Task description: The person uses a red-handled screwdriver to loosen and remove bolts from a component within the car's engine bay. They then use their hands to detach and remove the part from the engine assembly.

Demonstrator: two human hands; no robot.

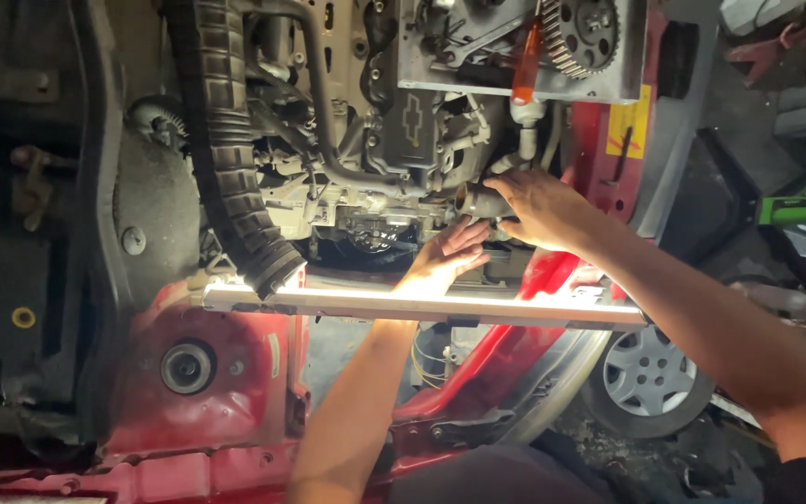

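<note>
Engine bay: a red car body [235, 411] with dusty, scuffed paint frames an open bay, its panels dark and grimy on the left.
Engine: a greasy metal engine block [403, 131] fills the bay's upper middle, with a toothed timing gear [582, 33] at its top.
Air hose: a thick black ribbed hose [226, 159] runs down the left of the engine and ends just above the light bar.
Light bar: a long glowing work light [422, 303] lies across the bay, under both hands.
Room floor: a loose wheel with a silver hubcap [647, 373] lies on dirty ground to the right, beside a green stand [804, 210].
Screwdriver: an orange-handled one [526, 61] rests on the engine top.
Pipe end: a short metal pipe stub [478, 199] sticks out low on the engine.
Right hand [538, 207]: wrapped around the pipe stub, grasping it.
Left hand [445, 257]: fingers spread flat, released, touching the engine just below the pipe stub.
</note>
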